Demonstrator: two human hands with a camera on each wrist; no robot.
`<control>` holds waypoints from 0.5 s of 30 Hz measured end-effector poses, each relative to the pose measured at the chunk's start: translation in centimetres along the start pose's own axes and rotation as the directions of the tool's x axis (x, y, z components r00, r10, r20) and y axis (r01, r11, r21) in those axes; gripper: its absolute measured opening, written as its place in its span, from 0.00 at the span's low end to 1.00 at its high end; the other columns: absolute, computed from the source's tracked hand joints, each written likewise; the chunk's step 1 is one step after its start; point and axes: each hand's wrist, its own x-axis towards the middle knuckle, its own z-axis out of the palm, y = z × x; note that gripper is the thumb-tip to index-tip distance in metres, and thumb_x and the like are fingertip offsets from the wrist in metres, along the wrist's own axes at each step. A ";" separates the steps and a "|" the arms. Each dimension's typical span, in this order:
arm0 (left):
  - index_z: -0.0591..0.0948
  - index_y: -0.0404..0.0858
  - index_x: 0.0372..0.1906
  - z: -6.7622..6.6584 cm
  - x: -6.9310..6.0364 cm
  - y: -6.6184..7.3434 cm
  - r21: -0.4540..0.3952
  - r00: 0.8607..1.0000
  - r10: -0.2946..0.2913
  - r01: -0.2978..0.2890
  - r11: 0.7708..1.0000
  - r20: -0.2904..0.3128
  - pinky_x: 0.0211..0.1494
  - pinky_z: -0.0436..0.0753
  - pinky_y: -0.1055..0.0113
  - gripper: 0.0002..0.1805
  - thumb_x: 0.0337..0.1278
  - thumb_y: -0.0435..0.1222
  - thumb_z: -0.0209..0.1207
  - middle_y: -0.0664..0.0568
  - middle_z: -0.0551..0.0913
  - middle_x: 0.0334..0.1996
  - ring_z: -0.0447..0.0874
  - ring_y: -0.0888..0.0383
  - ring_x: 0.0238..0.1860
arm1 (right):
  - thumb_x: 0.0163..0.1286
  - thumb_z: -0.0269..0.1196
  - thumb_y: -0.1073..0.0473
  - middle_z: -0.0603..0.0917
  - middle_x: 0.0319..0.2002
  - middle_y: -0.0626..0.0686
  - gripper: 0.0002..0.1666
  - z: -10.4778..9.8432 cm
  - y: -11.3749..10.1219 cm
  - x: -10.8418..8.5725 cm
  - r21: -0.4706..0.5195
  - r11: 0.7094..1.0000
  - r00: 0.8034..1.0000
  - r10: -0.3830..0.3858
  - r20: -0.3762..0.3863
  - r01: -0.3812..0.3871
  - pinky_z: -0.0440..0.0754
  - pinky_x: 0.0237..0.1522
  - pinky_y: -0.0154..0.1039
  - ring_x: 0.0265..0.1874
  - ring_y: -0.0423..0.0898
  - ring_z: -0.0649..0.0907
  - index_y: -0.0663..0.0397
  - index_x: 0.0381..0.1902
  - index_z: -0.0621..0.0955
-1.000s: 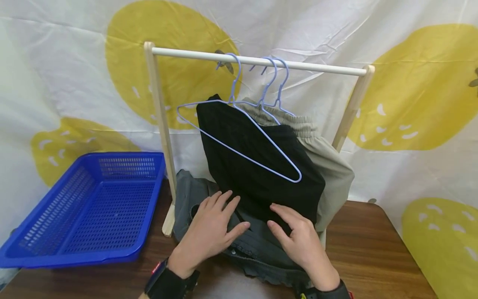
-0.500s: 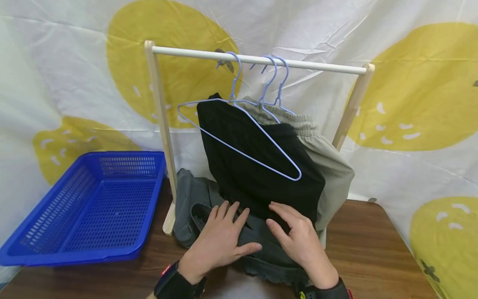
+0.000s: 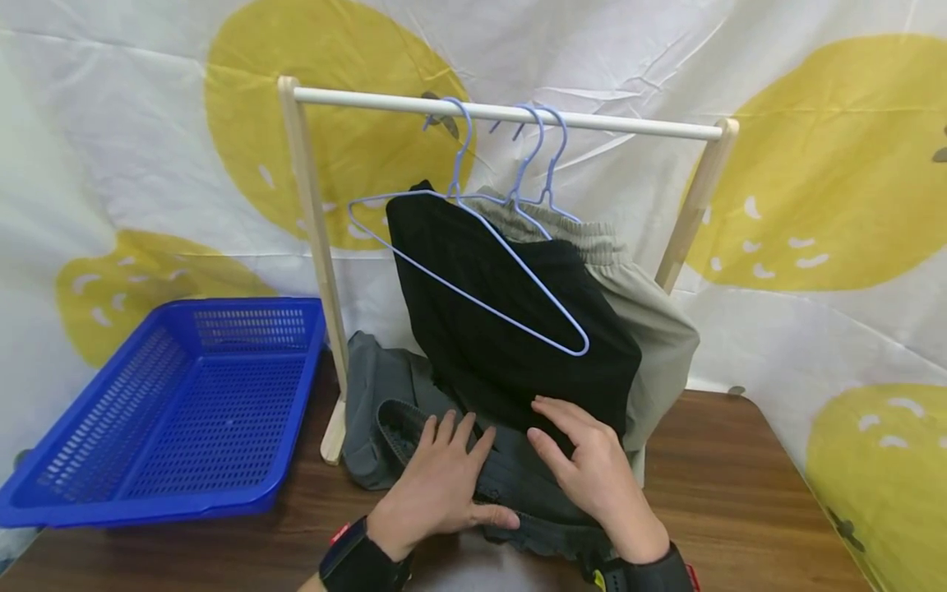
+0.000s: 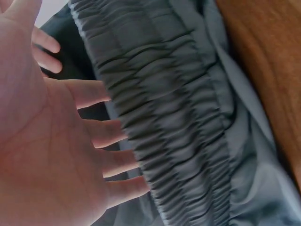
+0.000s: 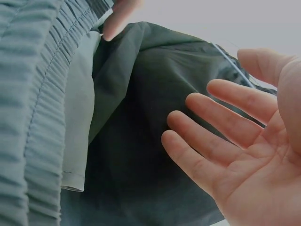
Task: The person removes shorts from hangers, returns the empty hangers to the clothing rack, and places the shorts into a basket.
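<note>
A dark grey garment with a gathered elastic waistband [image 4: 164, 103] lies bunched on the table below the rack. My left hand [image 3: 440, 493] is over its waistband, fingers straight and spread; in the left wrist view the fingertips reach the band's edge, and I cannot tell whether they press on it. At the right, my right hand [image 3: 595, 469] is held with its fingers extended and holds nothing, close to the lower part of the black garment [image 3: 510, 288]. A light-blue hanger [image 3: 473, 300] hangs in front of that black garment. Behind it hang beige elastic-waist shorts [image 3: 651, 321].
A wooden rack with a white rod [image 3: 636, 123] stands at the back of the table [image 3: 718, 460]. Two more hanger hooks sit on the rod, right of the front one. To the left is a blue perforated basket [image 3: 214, 427]. A lemon-print cloth [image 3: 821, 181] hangs behind.
My left hand has slid right and toward me across the grey garment, uncovering more of the waistband's opening. The right hand stays almost in place. The view shifts slightly.
</note>
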 end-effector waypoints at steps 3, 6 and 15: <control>0.68 0.42 0.78 0.3 0.1 -0.1 0.019 1.000 0.006 -0.006 1.000 -0.001 0.75 0.61 0.34 0.62 0.44 0.80 0.57 0.34 0.63 0.76 0.60 0.31 0.76 | 0.70 0.68 0.63 0.87 0.57 0.58 0.18 0.0 0.1 0.0 -0.002 1.000 1.000 0.010 0.009 -0.010 0.84 0.54 0.56 0.56 0.55 0.86 0.63 0.56 0.86; 0.68 0.43 0.78 0.7 0.1 -0.1 0.035 1.000 0.022 -0.022 0.999 -0.016 0.73 0.62 0.33 0.64 0.38 0.79 0.63 0.33 0.63 0.76 0.61 0.28 0.74 | 0.70 0.68 0.63 0.87 0.57 0.58 0.18 0.0 0.1 0.0 -0.001 1.000 1.000 0.014 0.016 -0.014 0.84 0.54 0.56 0.57 0.56 0.86 0.63 0.56 0.86; 0.69 0.47 0.78 1.7 0.2 -0.5 0.014 1.000 -0.010 0.010 1.000 -0.005 0.66 0.65 0.26 0.63 0.34 0.75 0.70 0.31 0.63 0.76 0.62 0.19 0.70 | 0.70 0.68 0.63 0.87 0.56 0.60 0.18 0.4 0.6 -0.2 0.015 0.999 0.999 0.027 0.039 -0.028 0.84 0.55 0.56 0.56 0.57 0.86 0.65 0.56 0.85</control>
